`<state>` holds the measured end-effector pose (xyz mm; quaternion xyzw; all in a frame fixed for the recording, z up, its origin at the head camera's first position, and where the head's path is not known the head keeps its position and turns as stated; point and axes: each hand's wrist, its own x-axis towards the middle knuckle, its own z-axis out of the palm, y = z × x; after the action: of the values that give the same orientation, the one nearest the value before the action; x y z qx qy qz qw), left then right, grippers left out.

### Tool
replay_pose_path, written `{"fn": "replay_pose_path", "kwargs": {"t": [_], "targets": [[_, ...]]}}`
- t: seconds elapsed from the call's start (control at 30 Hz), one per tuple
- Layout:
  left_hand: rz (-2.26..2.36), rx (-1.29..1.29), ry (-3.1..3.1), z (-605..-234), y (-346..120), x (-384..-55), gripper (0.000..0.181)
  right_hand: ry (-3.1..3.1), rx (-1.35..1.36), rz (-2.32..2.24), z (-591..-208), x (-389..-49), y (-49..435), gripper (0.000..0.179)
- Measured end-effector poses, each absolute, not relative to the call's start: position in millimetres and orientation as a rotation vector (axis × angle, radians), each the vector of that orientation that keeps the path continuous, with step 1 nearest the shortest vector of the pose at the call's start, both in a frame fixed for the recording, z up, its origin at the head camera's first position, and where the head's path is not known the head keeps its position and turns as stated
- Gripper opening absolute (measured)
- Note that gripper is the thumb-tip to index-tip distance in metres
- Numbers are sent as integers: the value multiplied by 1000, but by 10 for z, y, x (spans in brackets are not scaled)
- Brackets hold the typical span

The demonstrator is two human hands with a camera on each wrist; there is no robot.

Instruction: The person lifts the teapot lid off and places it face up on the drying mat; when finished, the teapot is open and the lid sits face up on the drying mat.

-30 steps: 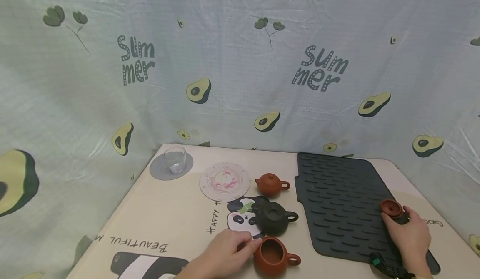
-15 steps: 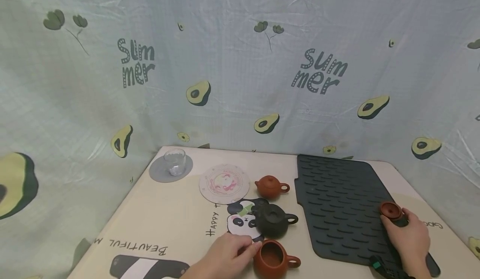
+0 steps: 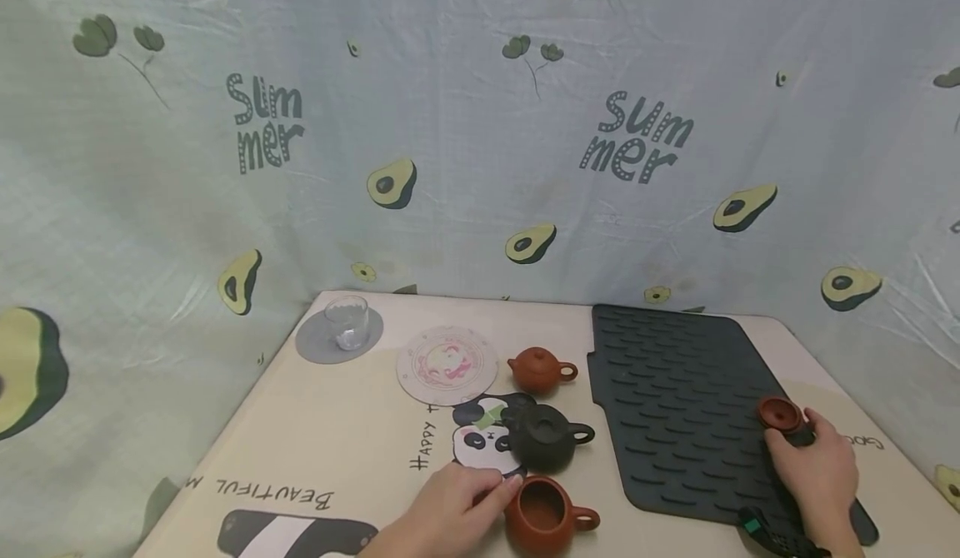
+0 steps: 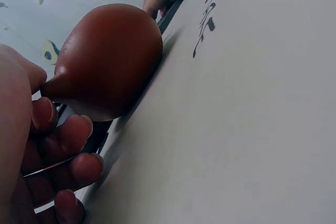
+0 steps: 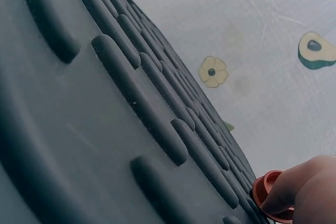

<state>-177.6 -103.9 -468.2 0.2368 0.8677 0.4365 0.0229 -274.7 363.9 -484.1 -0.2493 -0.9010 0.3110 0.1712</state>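
Printed fabric (image 3: pixel 450 125) backs a cream table (image 3: pixel 300 425). On it, the open brown teapot (image 3: pixel 536 535) stands upright, its spout pinched between thumb and finger of the left hand (image 3: pixel 450 504). The right hand (image 3: pixel 821 462) grips the brown lid (image 3: pixel 780 415) at the right side of the ribbed mat (image 3: pixel 675 425). Just beyond the open pot stands a black teapot (image 3: pixel 546 440). Compared with the earlier frames, both grips are unchanged.
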Motion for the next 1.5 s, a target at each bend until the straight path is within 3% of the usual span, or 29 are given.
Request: {"fn": "replay_pose_path", "kwargs": {"t": [0.43,0.63,0.8,1.03,1.33,1.5], "targets": [[1476,778,2730,-4716,-1075,-1837,48,-2484,-715,938,-4802,-2732,3569,73],[1588,634,2650,-4711,-1060,-1858,51,-2341,-682,917,-4706,-2711,3433,63],[1757,439,2539,-4653,-1034,-1920,55,-2210,-425,907,-4653,-2761,3143,50],[1710,437,2652,-4686,-1029,-2057,50,-2217,-99,963,-4566,-2841,2685,41],[1657,325,2593,-4661,-1008,-2253,57,-2354,118,1092,-4450,-2787,2102,35],[1660,287,2638,-4665,-952,-2346,60,-2504,384,1150,-4279,-2751,1841,27]]}}
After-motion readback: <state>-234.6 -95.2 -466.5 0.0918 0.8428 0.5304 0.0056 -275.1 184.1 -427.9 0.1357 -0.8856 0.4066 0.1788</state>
